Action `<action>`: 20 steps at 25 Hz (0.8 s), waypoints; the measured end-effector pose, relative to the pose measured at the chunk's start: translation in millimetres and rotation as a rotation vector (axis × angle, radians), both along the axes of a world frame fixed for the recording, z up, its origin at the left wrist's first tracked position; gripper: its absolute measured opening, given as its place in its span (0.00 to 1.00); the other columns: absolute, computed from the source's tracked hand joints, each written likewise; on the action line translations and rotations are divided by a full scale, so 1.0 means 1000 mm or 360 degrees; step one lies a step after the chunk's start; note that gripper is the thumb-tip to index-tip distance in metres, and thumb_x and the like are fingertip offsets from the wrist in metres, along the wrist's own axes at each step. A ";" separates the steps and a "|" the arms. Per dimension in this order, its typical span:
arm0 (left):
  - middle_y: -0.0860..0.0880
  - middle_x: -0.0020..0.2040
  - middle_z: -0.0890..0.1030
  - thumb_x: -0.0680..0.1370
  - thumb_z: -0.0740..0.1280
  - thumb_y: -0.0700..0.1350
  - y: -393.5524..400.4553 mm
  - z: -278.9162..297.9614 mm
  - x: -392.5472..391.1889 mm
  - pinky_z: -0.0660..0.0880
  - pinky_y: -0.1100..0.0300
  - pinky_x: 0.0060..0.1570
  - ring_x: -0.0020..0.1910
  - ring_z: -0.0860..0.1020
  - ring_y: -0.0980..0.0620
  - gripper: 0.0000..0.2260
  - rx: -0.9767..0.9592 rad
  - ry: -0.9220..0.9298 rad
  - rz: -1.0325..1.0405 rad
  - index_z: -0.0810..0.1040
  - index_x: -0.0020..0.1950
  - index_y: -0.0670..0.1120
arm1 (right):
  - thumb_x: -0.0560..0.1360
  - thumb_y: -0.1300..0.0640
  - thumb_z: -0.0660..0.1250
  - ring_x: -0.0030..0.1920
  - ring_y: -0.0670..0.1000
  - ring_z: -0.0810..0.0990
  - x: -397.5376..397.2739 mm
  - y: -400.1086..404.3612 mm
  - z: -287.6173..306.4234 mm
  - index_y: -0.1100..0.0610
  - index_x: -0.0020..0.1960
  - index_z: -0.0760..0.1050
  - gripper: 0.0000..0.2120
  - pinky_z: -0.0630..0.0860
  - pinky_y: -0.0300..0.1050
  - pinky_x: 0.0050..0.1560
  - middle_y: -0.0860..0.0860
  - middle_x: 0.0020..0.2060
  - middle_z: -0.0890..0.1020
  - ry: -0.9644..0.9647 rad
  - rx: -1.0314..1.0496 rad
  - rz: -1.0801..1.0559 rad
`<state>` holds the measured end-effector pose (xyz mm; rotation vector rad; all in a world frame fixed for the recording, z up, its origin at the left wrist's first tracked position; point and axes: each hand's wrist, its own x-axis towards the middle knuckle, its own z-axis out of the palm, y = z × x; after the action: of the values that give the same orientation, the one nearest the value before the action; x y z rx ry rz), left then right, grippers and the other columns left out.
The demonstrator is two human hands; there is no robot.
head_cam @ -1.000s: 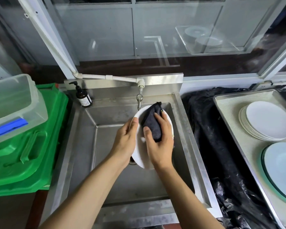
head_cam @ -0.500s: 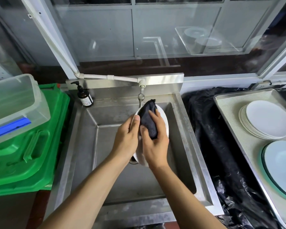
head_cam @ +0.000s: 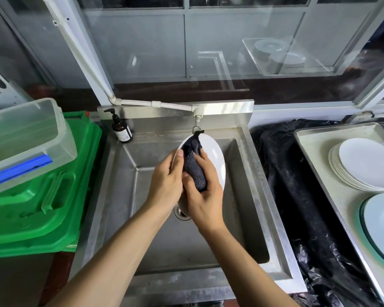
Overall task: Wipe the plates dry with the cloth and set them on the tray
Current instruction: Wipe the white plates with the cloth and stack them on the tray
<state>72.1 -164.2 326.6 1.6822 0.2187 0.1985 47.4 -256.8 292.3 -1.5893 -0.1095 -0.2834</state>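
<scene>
Left grip (head_cam: pixel 164 180) holds the tilted plate (head_cam: pixel 216 160) by its rim over the sink (head_cam: pixel 251 173); right grip (head_cam: pixel 205 196) presses the cloth (head_cam: pixel 194 167), seemingly pinched, onto its face.

Only two forearms and two hands of the person show, entering from the bottom edge. Both forearms are bare all the way to that edge: no sleeve or cuff shows. The left hand (head_cam: pixel 166 182) wears no glove, ring or watch, and its wrist carries no strap or band. The right hand (head_cam: pixel 203 199) is likewise ungloved, with no ring on the fingers that show and nothing round the wrist. The thumbnail of the left hand is short and unpainted. The rest of the body lies outside the view.
</scene>
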 end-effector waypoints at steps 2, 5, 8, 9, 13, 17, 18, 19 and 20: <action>0.62 0.41 0.83 0.84 0.60 0.52 0.005 -0.001 -0.004 0.73 0.69 0.44 0.41 0.77 0.66 0.11 0.0046 -0.0034 -0.0014 0.80 0.47 0.56 | 0.79 0.62 0.71 0.73 0.42 0.71 0.014 -0.015 -0.002 0.46 0.68 0.75 0.21 0.67 0.43 0.75 0.44 0.71 0.75 0.0072 -0.0036 -0.0124; 0.63 0.38 0.80 0.83 0.58 0.57 0.004 0.001 -0.011 0.70 0.71 0.39 0.37 0.74 0.66 0.12 0.0100 -0.0095 -0.0091 0.79 0.46 0.58 | 0.80 0.60 0.70 0.74 0.42 0.70 0.024 -0.031 -0.001 0.43 0.68 0.74 0.20 0.67 0.51 0.76 0.44 0.73 0.74 0.0325 0.0041 -0.0318; 0.63 0.39 0.82 0.82 0.58 0.56 -0.002 0.005 -0.008 0.72 0.71 0.42 0.39 0.77 0.66 0.12 0.0125 -0.0099 -0.0088 0.80 0.44 0.63 | 0.80 0.58 0.70 0.75 0.43 0.69 0.016 -0.014 0.005 0.44 0.69 0.75 0.20 0.65 0.46 0.77 0.44 0.73 0.74 0.0047 -0.0045 -0.0170; 0.64 0.42 0.83 0.81 0.59 0.55 -0.002 0.007 -0.007 0.74 0.71 0.45 0.43 0.79 0.66 0.12 0.0057 -0.0077 -0.0072 0.81 0.45 0.65 | 0.79 0.57 0.70 0.76 0.44 0.68 0.012 -0.008 0.006 0.42 0.70 0.74 0.21 0.64 0.44 0.77 0.45 0.74 0.73 -0.0057 -0.0085 -0.0064; 0.62 0.41 0.82 0.81 0.58 0.58 0.003 0.002 -0.008 0.73 0.69 0.43 0.41 0.77 0.64 0.12 0.0037 -0.0083 -0.0087 0.81 0.47 0.60 | 0.80 0.60 0.70 0.75 0.45 0.70 0.021 -0.023 0.005 0.47 0.69 0.75 0.20 0.66 0.49 0.77 0.48 0.74 0.74 0.0082 -0.0023 -0.0116; 0.62 0.39 0.82 0.81 0.59 0.58 -0.004 -0.002 -0.007 0.73 0.69 0.43 0.39 0.76 0.65 0.12 0.0031 -0.0050 -0.0019 0.80 0.45 0.58 | 0.80 0.62 0.70 0.75 0.45 0.70 0.013 -0.024 0.005 0.48 0.68 0.76 0.19 0.66 0.50 0.77 0.47 0.74 0.74 0.0226 0.0051 -0.0191; 0.61 0.41 0.84 0.83 0.60 0.55 -0.007 -0.001 -0.005 0.75 0.68 0.47 0.42 0.79 0.65 0.12 -0.0023 -0.0021 0.0013 0.82 0.45 0.59 | 0.79 0.61 0.70 0.75 0.44 0.69 0.005 -0.017 0.006 0.46 0.69 0.75 0.20 0.66 0.47 0.77 0.47 0.74 0.74 0.0138 0.0040 -0.0110; 0.58 0.45 0.86 0.83 0.60 0.53 -0.009 0.000 -0.003 0.77 0.64 0.52 0.46 0.82 0.62 0.13 -0.0112 0.0026 0.0029 0.83 0.46 0.59 | 0.79 0.58 0.70 0.76 0.44 0.68 -0.005 -0.009 0.005 0.41 0.69 0.75 0.22 0.65 0.44 0.76 0.45 0.74 0.73 0.0067 0.0030 -0.0012; 0.55 0.47 0.87 0.84 0.60 0.52 -0.009 0.001 -0.002 0.79 0.60 0.54 0.49 0.84 0.57 0.13 -0.0189 0.0059 0.0033 0.84 0.47 0.58 | 0.79 0.55 0.70 0.77 0.43 0.67 -0.016 -0.002 0.004 0.36 0.69 0.73 0.23 0.65 0.41 0.76 0.43 0.75 0.72 0.0022 0.0010 0.0077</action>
<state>70.4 -172.9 327.4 1.5669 0.2704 0.1666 31.7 -259.2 296.4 -1.5801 -0.1362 -0.2350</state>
